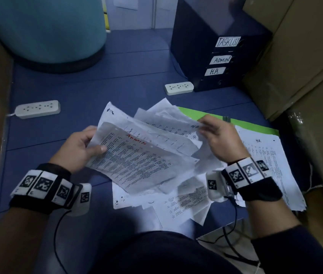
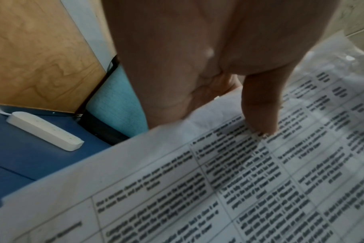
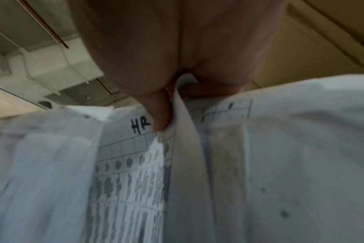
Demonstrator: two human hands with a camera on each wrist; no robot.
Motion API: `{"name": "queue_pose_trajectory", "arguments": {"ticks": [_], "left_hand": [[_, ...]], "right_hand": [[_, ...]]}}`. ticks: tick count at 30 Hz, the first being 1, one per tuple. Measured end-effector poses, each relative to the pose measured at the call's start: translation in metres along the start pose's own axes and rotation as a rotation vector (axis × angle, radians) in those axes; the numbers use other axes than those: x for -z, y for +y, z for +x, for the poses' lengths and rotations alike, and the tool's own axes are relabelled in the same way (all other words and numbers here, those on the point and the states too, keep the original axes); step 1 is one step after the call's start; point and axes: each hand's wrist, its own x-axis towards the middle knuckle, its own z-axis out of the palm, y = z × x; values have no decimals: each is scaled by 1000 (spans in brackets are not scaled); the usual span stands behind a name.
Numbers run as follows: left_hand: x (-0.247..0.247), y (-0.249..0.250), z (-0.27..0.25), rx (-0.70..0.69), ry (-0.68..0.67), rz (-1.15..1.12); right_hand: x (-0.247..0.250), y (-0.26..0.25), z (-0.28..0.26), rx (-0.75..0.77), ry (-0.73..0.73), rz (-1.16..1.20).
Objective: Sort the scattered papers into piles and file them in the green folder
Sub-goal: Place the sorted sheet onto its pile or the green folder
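My left hand (image 1: 89, 143) grips a fanned bundle of printed papers (image 1: 137, 161) above the blue floor; its top sheet bears "ADMIN" in red. In the left wrist view the thumb (image 2: 260, 111) presses on a gridded sheet (image 2: 197, 189). My right hand (image 1: 214, 135) pinches the far edge of a sheet marked "HR" (image 3: 141, 126) in that bundle. The green folder (image 1: 255, 125) lies open on the floor at right, under a pile of papers (image 1: 271, 161) headed "HR". More loose papers (image 1: 176, 204) lie scattered below the bundle.
Two white power strips (image 1: 38, 108) (image 1: 178, 88) lie on the blue floor. A dark drawer unit (image 1: 216, 56) labelled TASKLIST, ADMIN, H.R. stands at the back right. Cardboard boxes (image 1: 304, 66) stand at right, a teal cylinder (image 1: 48, 30) at back left.
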Motion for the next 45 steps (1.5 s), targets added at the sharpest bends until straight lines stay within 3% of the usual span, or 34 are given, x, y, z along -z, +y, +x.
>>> {"name": "queue_pose_trajectory", "arguments": {"ticks": [7,15,21,27,32,36,41,45], "left_hand": [[8,43,-7,-191,100,2],[-10,48,-14,-230,55,101],[-24,58,-17,-234,144,125],[-59,64,-18,-193,125,104],[-86,65,-17,-138,308,33],[-102,55,-19,-75,460,-114],[-133,39,-17,40,604,-206],[-155,47,-17,-4,684,-172]], "right_hand": [[29,-23,3,61,148,-72],[33,-64,-2,261,-18,-37],[48,-60,-5,265,-52,137],[62,-51,2,301,-122,193],[80,-22,5,201,-155,546],[71,19,1,-77,-136,864],[28,39,-21,-114,-301,657],[17,27,-7,-102,-10,546]]}}
